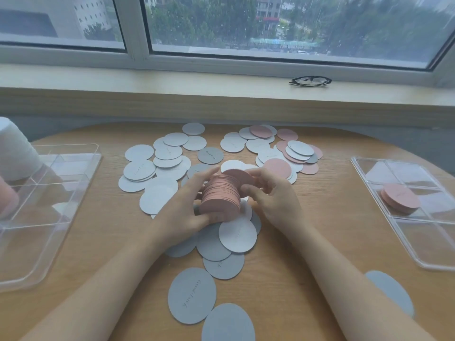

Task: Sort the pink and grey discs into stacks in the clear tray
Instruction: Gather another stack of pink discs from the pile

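We cup the pink stack (222, 195) at desk centre between left hand (189, 205) and right hand (268, 195), fingers curled round it to square edges before the clear tray (418, 244) at 3 o'clock.

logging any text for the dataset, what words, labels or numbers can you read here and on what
"Good luck" (likely; thin cursive script): on the large grey card disc near the table's front edge.
"Good luck" (fainter, same script): on the dark grey card disc behind the hands.
Other grey discs carry similar script, too small or blurred to read.
No labels, brands or numbers are visible elsewhere.
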Action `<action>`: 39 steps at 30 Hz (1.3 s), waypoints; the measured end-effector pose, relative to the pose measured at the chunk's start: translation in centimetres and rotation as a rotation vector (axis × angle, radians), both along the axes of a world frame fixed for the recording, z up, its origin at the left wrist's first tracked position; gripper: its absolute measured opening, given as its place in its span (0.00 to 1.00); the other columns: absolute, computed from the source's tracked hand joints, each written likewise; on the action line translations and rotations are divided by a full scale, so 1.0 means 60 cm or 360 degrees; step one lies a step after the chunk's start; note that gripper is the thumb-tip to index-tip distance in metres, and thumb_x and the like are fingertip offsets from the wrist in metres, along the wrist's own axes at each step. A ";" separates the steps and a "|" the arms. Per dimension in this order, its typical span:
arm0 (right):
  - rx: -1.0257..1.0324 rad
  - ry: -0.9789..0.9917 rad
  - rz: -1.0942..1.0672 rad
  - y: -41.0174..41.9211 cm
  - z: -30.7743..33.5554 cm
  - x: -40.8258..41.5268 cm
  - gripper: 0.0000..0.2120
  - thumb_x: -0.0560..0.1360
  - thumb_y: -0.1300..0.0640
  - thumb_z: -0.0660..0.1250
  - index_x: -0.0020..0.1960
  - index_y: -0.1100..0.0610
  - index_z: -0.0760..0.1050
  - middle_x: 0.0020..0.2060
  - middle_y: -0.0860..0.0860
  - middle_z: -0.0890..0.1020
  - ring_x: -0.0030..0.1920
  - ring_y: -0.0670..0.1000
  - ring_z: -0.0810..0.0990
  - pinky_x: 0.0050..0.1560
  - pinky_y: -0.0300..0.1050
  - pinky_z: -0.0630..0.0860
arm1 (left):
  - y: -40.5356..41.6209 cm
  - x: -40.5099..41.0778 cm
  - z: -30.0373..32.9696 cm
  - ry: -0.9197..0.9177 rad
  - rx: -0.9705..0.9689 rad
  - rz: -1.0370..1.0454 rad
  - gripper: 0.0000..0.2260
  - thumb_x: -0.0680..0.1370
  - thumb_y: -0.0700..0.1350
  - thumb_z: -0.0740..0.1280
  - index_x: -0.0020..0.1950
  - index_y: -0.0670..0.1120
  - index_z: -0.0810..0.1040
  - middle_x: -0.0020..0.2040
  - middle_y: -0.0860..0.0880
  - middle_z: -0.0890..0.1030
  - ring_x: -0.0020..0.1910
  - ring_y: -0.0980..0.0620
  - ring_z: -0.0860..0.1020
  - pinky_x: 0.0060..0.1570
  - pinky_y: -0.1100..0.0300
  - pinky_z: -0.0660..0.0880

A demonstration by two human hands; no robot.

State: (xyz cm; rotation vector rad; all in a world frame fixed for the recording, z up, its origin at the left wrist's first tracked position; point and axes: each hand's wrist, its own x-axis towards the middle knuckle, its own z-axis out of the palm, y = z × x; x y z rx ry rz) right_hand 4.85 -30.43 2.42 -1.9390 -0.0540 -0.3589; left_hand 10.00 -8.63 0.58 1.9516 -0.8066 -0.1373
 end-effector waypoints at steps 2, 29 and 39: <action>-0.0067 0.0011 0.0052 0.002 0.000 -0.003 0.12 0.79 0.61 0.67 0.58 0.48 0.79 0.46 0.43 0.85 0.43 0.43 0.83 0.44 0.38 0.76 | -0.001 0.000 -0.001 -0.0036 -0.0001 -0.0002 0.39 0.72 0.46 0.79 0.77 0.57 0.64 0.69 0.58 0.73 0.65 0.59 0.73 0.57 0.71 0.72; -0.0648 0.0058 0.0112 -0.016 -0.011 0.019 0.36 0.77 0.30 0.50 0.77 0.52 0.62 0.73 0.47 0.69 0.74 0.45 0.64 0.74 0.45 0.60 | -0.005 -0.003 -0.002 -0.0114 0.0188 0.0028 0.40 0.71 0.65 0.70 0.78 0.64 0.54 0.68 0.64 0.66 0.65 0.64 0.70 0.64 0.59 0.71; -0.1289 0.0381 -0.0624 -0.096 -0.034 0.043 0.21 0.79 0.48 0.64 0.70 0.52 0.71 0.70 0.48 0.72 0.70 0.51 0.69 0.75 0.54 0.55 | -0.002 -0.003 -0.001 0.0114 0.0000 0.0026 0.35 0.70 0.53 0.78 0.71 0.66 0.64 0.64 0.60 0.76 0.62 0.59 0.78 0.61 0.58 0.77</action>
